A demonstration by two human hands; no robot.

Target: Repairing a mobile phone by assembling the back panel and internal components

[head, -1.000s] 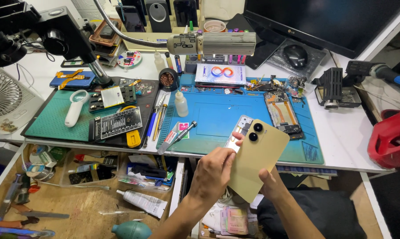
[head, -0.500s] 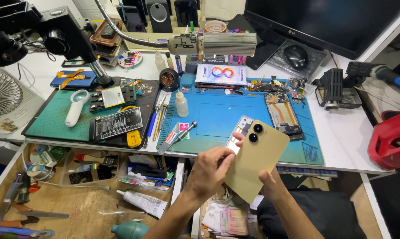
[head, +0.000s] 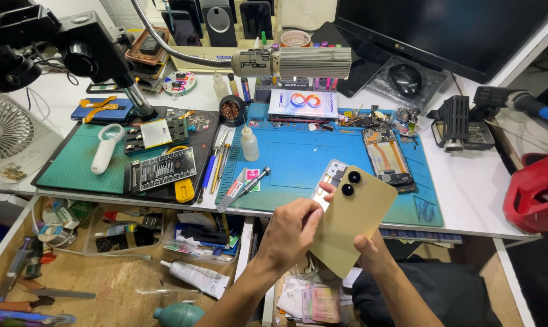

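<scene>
Gold phone back cover, thin and likely bendable, rests in your right hand while left fingers pinch its edge.

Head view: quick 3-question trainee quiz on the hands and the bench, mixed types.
1. True or false: the gold phone back cover shows two camera holes.
2. Which hand grips the cover's lower edge? A) left hand B) right hand
3. Fill in: the opened phone lies on the ____ mat.

Key: 1 true; 2 B; 3 blue.
</scene>
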